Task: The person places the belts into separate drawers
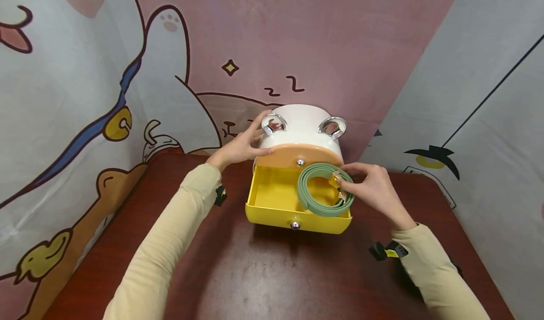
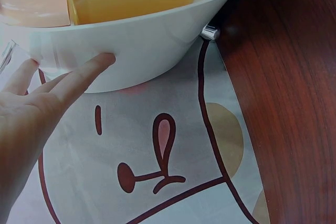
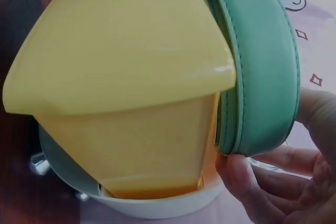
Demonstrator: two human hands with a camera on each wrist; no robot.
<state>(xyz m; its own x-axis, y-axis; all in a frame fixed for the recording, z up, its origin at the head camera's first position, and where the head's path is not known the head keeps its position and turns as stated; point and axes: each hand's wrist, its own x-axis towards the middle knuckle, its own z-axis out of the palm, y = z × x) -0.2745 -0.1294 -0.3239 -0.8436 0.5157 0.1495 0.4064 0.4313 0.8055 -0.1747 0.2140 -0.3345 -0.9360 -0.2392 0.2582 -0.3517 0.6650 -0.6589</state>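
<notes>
Facing upward, coiled green belt (image 1: 325, 209)

Free rm abv yellow drawer (image 1: 272, 214) on L; green belt (image 1: 325, 210) & R hand (image 1: 375, 188) block R.

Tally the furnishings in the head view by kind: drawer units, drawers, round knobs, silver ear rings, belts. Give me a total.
Drawer units: 1, the white unit
Drawers: 2, the orange drawer and the yellow drawer
Round knobs: 2, the upper knob and the lower knob
Silver ear rings: 2, the left ring and the right ring
Belts: 1, the green belt
Total: 8
</notes>
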